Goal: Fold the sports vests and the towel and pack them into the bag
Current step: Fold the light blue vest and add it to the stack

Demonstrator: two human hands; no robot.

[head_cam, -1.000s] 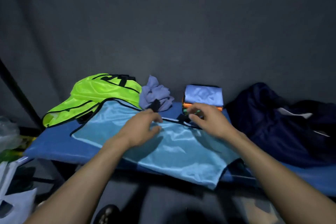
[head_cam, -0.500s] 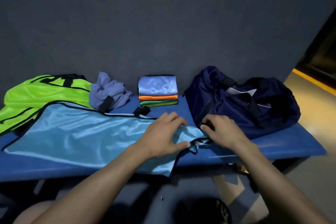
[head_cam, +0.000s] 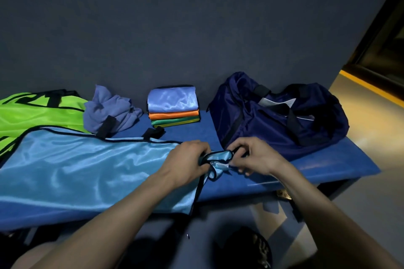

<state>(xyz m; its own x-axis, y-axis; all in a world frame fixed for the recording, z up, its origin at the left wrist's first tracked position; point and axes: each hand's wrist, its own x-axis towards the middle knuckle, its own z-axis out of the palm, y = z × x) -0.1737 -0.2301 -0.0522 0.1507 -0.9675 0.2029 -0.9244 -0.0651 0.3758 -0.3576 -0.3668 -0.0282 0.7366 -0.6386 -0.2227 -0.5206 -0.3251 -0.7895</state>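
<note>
Currently both hands are on the right-hand end of the light blue vest point(head_cam: 83, 166), which lies spread flat along the bench point(head_cam: 328, 166), covering its left and middle part and hanging a little over the front edge. Left hand point(head_cam: 185, 159) has fingers curled round the bunched end of the fabric, gripping it. Right hand point(head_cam: 255, 157) pinches the black-trimmed strap loop of the same end, fingers curled; the two hands are just beside each other with a crumpled bit of vest between them.

Lime-green vest point(head_cam: 28, 113) lies unfolded at the bench's left end, near the back edge, partly under the blue one. Towel point(head_cam: 109, 111), purplish, sits crumpled at the back edge just right of the green vest, touching the blue vest's far hem. Stack of folded vests point(head_cam: 173, 107) stands at the back edge near the middle: blue on top, then orange, green, yellow. Navy bag point(head_cam: 279, 116) sits on the right part of the bench, slumped, top looks open; its near left corner is just behind the right hand.
</note>
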